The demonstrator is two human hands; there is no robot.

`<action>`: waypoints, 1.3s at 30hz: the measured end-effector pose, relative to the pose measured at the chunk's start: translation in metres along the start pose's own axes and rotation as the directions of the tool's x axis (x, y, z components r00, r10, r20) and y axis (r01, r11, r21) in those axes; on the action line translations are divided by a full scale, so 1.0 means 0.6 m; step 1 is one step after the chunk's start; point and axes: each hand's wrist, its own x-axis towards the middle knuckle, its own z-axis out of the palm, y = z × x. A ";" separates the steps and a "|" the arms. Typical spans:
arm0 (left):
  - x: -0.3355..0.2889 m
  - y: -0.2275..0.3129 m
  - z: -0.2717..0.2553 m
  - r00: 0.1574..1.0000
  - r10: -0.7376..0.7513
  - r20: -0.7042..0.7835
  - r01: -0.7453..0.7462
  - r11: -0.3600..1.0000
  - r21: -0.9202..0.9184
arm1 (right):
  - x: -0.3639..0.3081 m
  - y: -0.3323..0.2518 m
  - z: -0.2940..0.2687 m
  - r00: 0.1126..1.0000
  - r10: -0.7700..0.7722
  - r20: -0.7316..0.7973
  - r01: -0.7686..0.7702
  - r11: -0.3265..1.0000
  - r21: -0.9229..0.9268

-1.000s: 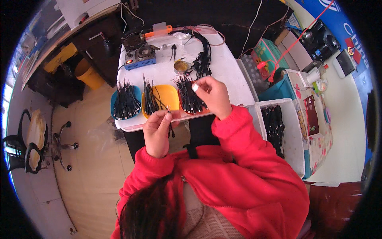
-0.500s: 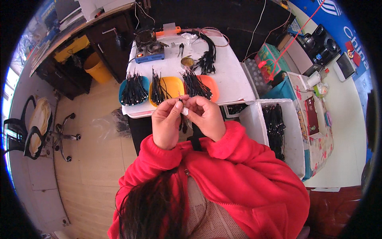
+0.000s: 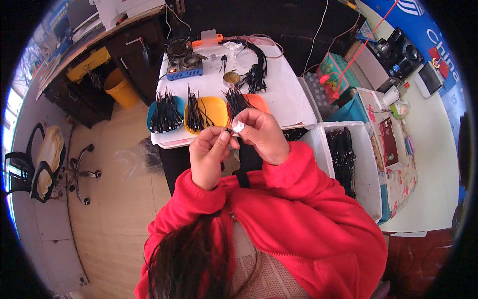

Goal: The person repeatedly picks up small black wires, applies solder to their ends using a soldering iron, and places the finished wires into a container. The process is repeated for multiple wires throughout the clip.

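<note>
Both my hands are raised close together over the near edge of the white table point(image 3: 294, 107). My left hand point(image 3: 209, 157) is closed in a pinch, thumb against forefinger, on a thin black cable point(image 3: 230, 131); most of it is hidden by the fingers. A small crumpled white scrap point(image 3: 239, 127) shows at the thumb and fingertips of my right hand point(image 3: 267, 137), which is closed around it beside the cable. Just beyond the hands sit a teal tray point(image 3: 151, 119), a yellow tray point(image 3: 216, 112) and an orange tray point(image 3: 259, 103), each with bundled black cables.
Farther back on the table are a blue hot plate point(image 3: 185, 70), a small round tin point(image 3: 231, 78) and a heap of black cables point(image 3: 256, 74). At right stands a white foam box point(image 3: 371, 149) holding more cables. An office chair point(image 3: 42, 164) is on the left.
My right hand has shifted slightly right and turned, so the white scrap now shows higher, at its fingertips. The left hand has lowered a little and still pinches the cable.
</note>
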 end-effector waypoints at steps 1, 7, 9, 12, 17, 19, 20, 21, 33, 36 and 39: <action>0.001 0.000 0.000 1.000 -0.012 0.005 0.012 1.000 -0.028 | 0.001 0.008 0.001 0.998 0.055 -0.024 -0.052 0.991 0.126; 0.004 0.002 -0.006 0.994 -0.105 0.040 0.110 0.982 -0.156 | 0.000 0.027 0.002 1.000 0.007 -0.007 -0.005 0.970 0.243; 0.005 0.006 -0.010 0.987 -0.143 0.067 0.153 0.971 -0.185 | -0.001 0.020 -0.004 0.999 -0.037 0.030 0.033 0.989 0.146; 0.006 0.010 -0.015 0.964 -0.207 0.166 0.243 0.941 -0.235 | 0.005 0.007 -0.014 0.986 -0.121 0.111 0.125 0.992 -0.027; 0.003 0.000 -0.004 0.995 -0.045 0.085 0.048 0.998 -0.028 | -0.003 0.006 -0.011 0.989 -0.131 0.075 0.133 0.991 -0.018; 0.001 -0.006 0.001 0.994 0.106 0.036 -0.111 0.971 0.210 | -0.012 0.008 -0.006 0.990 -0.141 -0.013 0.138 0.984 -0.109; 0.000 -0.008 0.002 0.986 0.160 0.037 -0.164 0.943 0.288 | -0.015 0.009 -0.003 0.983 -0.181 -0.036 0.171 0.967 -0.188; -0.001 -0.009 0.002 0.976 0.213 0.042 -0.213 0.907 0.364 | -0.017 0.011 -0.001 0.971 -0.234 -0.049 0.214 0.941 -0.262; 0.008 -0.021 -0.008 0.994 -0.070 0.090 0.095 0.945 -0.314 | -0.010 0.040 0.012 0.991 -0.064 -0.118 0.090 0.970 0.225; 0.009 -0.023 -0.006 0.996 -0.069 0.058 0.083 0.947 -0.311 | -0.009 0.040 0.013 0.991 -0.045 -0.130 0.072 0.974 0.213; 0.009 -0.025 -0.004 0.999 -0.028 0.030 0.035 0.962 -0.271 | -0.008 0.035 0.013 0.997 0.015 -0.075 0.009 0.952 0.308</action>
